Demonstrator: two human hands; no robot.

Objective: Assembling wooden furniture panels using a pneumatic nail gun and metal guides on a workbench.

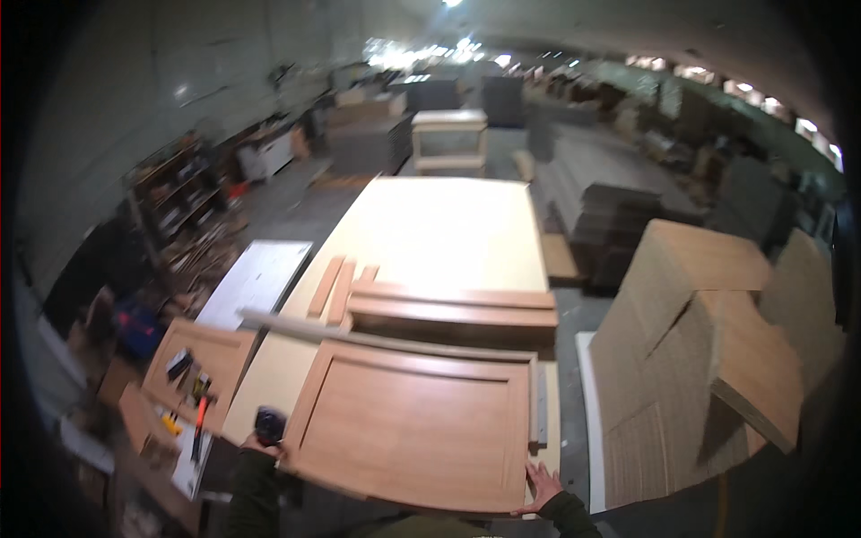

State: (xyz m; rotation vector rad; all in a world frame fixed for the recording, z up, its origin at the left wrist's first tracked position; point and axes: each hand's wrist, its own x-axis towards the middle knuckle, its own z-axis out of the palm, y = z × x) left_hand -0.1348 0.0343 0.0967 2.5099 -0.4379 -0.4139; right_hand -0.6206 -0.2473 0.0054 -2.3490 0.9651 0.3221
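Observation:
A framed wooden door panel (408,426) with a recessed centre lies nearest me on the pale tabletop (430,229). My left hand (260,446) is at its near left edge, with fingers closed about a black object (270,423) whose kind is too blurred to tell. At the near right corner, my right hand (543,487) touches the panel's edge, fingers spread. Grey-brown strips, one a long bar (296,325) and one a short bar (542,408), border the panel's far and right sides. Beyond them are stacked wooden rails (453,309) and several narrow wooden strips (340,294).
On the left, a wooden panel (229,354) carries small tools, and an orange-and-black hammer (199,429) lies nearby. A white board (256,285) sits behind. Stacked brown boards (664,359) stand right of the table. Farther off are a shelf (179,193) and grey panel stacks (619,184).

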